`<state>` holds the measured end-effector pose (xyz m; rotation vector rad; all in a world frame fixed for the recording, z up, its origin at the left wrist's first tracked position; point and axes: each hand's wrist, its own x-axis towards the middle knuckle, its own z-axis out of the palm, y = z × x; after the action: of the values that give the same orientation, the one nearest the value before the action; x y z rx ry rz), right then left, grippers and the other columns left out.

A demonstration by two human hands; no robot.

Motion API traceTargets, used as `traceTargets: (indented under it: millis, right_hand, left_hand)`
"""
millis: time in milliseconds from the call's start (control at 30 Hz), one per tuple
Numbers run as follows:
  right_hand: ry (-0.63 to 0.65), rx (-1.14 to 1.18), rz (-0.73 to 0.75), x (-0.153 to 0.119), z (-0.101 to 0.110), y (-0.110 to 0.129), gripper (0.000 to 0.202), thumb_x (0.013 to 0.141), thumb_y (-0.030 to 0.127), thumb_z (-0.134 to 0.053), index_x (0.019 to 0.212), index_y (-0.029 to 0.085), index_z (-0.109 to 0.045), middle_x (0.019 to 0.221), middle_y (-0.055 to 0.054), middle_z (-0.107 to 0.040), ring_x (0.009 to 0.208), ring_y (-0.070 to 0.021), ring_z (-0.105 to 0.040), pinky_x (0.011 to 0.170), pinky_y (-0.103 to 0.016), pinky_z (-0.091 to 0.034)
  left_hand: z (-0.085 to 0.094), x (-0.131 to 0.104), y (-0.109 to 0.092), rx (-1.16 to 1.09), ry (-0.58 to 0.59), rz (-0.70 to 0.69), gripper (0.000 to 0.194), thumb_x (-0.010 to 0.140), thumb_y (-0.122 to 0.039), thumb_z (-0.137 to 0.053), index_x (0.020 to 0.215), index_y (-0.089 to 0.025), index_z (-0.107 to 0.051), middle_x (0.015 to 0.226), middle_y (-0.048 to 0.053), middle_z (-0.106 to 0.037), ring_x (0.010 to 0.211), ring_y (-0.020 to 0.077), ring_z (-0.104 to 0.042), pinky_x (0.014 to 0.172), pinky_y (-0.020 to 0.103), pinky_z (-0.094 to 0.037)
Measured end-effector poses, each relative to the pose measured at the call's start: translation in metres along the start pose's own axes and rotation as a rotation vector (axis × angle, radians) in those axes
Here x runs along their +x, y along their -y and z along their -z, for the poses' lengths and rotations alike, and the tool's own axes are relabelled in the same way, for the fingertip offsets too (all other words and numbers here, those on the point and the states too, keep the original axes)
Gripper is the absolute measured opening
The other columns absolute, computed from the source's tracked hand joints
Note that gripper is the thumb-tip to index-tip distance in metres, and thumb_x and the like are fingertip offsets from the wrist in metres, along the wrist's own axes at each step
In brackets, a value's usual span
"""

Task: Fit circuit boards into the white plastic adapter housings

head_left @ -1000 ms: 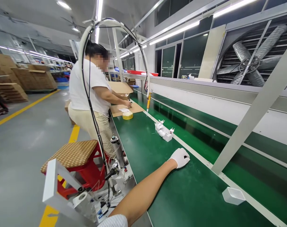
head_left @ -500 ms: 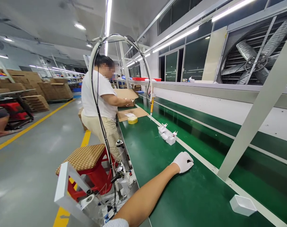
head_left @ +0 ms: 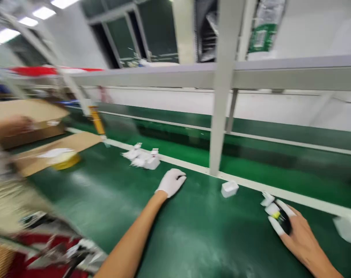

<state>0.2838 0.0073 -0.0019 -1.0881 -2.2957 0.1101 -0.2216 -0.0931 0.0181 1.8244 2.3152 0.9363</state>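
Observation:
My left hand (head_left: 172, 181), in a white glove, rests on the green conveyor belt (head_left: 111, 200) with its fingers curled around a small dark spot; whether it holds anything is unclear. A cluster of small white plug parts (head_left: 142, 158) lies just beyond it. My right hand (head_left: 294, 227), with white finger cots, grips a small black and yellow object (head_left: 279, 218) low over the belt at the right. A small white part (head_left: 267, 199) lies by its fingertips. A small white tray (head_left: 229, 189) sits between my hands.
A white post (head_left: 221, 96) rises from the belt's far rail. At the blurred left are a cardboard sheet (head_left: 56, 148), a yellow tape roll (head_left: 65, 161), a hanging yellow tool (head_left: 96, 119) and another person's arm (head_left: 7, 127). A white box (head_left: 347, 227) sits at the far right.
The view has swung right and down, blurring the scene. My right hand has come into view with the black and yellow object. My left hand stays on the belt.

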Motion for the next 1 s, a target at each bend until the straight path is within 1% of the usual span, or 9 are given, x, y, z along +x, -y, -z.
traceTargets:
  millis: [100, 200, 300, 367, 467, 567, 667, 800, 1000]
  right_hand:
    - [0.07, -0.042, -0.044, -0.007, 0.009, 0.016, 0.058, 0.091, 0.04, -0.054, 0.143, 0.018, -0.041, 0.136, -0.018, -0.055, 0.125, -0.0352, -0.054, 0.104, -0.054, -0.047]
    - [0.081, -0.029, -0.041, -0.001, 0.012, 0.029, 0.056, 0.093, 0.032, -0.052, 0.144, 0.016, -0.039, 0.136, -0.018, -0.055, 0.126, -0.0328, -0.053, 0.105, -0.051, -0.046]
    - [0.061, -0.023, -0.045, -0.001, 0.016, 0.034, 0.054, 0.092, 0.03, -0.052, 0.143, 0.016, -0.042, 0.13, -0.016, -0.059, 0.121, -0.032, -0.055, 0.102, -0.049, -0.048]
    - [0.038, -0.016, -0.051, -0.003, 0.018, 0.034, 0.049, 0.092, 0.032, -0.053, 0.138, 0.015, -0.048, 0.119, -0.016, -0.063, 0.109, -0.0319, -0.06, 0.094, -0.048, -0.051]
    - [0.006, 0.001, -0.044, -0.006, 0.02, 0.034, 0.042, 0.091, 0.043, -0.06, 0.123, 0.016, -0.06, 0.101, -0.012, -0.067, 0.093, -0.0311, -0.062, 0.084, -0.047, -0.052]
    - [-0.021, 0.03, -0.017, -0.009, 0.024, 0.038, 0.034, 0.091, 0.051, -0.062, 0.105, 0.021, -0.067, 0.08, -0.006, -0.066, 0.079, -0.026, -0.061, 0.078, -0.041, -0.051]
    - [-0.052, 0.06, -0.003, -0.01, 0.031, 0.044, 0.032, 0.099, 0.044, -0.051, 0.109, 0.02, -0.069, 0.07, -0.004, -0.063, 0.07, -0.0222, -0.058, 0.074, -0.038, -0.049]
    - [-0.071, 0.117, 0.006, -0.008, 0.038, 0.046, 0.041, 0.103, 0.039, -0.042, 0.135, 0.016, -0.055, 0.106, -0.013, -0.067, 0.099, -0.0276, -0.061, 0.092, -0.047, -0.049]
    - [0.021, 0.223, 0.007, -0.01, 0.037, 0.044, 0.055, 0.099, 0.043, -0.052, 0.149, 0.024, -0.039, 0.129, -0.012, -0.06, 0.119, -0.0291, -0.058, 0.101, -0.051, -0.051]
  left_hand:
    - [-0.003, -0.002, 0.002, -0.026, -0.041, 0.038, 0.033, 0.085, -0.039, -0.053, 0.097, -0.017, -0.074, 0.102, 0.012, -0.072, 0.099, 0.0275, -0.063, 0.099, 0.047, -0.049]
    - [-0.005, -0.005, -0.004, -0.001, -0.204, 0.104, 0.041, 0.085, -0.042, -0.051, 0.108, -0.014, -0.071, 0.108, 0.014, -0.067, 0.09, 0.026, -0.062, 0.092, 0.047, -0.053]
    - [-0.003, -0.012, -0.028, 0.029, -0.369, 0.035, 0.039, 0.088, -0.043, -0.052, 0.108, -0.015, -0.069, 0.106, 0.013, -0.067, 0.094, 0.0256, -0.061, 0.087, 0.042, -0.055]
    - [-0.003, -0.02, -0.056, 0.032, -0.393, -0.089, 0.035, 0.091, -0.042, -0.051, 0.107, -0.016, -0.069, 0.106, 0.013, -0.068, 0.102, 0.0271, -0.061, 0.092, 0.043, -0.054]
    - [-0.009, -0.036, -0.111, -0.004, -0.26, -0.271, 0.027, 0.092, -0.039, -0.054, 0.106, -0.021, -0.068, 0.109, 0.01, -0.069, 0.109, 0.027, -0.061, 0.101, 0.045, -0.051]
    - [-0.026, -0.058, -0.167, -0.126, 0.056, -0.463, 0.023, 0.094, -0.033, -0.054, 0.112, -0.025, -0.067, 0.119, 0.008, -0.067, 0.114, 0.0241, -0.061, 0.102, 0.043, -0.051]
    - [-0.051, -0.075, -0.211, -0.212, 0.264, -0.53, 0.046, 0.084, -0.035, -0.07, 0.127, -0.023, -0.058, 0.129, 0.01, -0.063, 0.12, 0.0261, -0.058, 0.106, 0.045, -0.049]
    - [-0.087, -0.082, -0.247, -0.205, 0.317, -0.44, 0.081, 0.066, -0.048, -0.085, 0.135, -0.02, -0.052, 0.135, 0.014, -0.059, 0.124, 0.0337, -0.055, 0.107, 0.051, -0.046]
    - [-0.12, -0.076, -0.271, -0.186, 0.272, -0.367, 0.056, 0.068, -0.041, -0.081, 0.117, -0.02, -0.064, 0.11, 0.012, -0.067, 0.106, 0.0326, -0.06, 0.093, 0.049, -0.05]
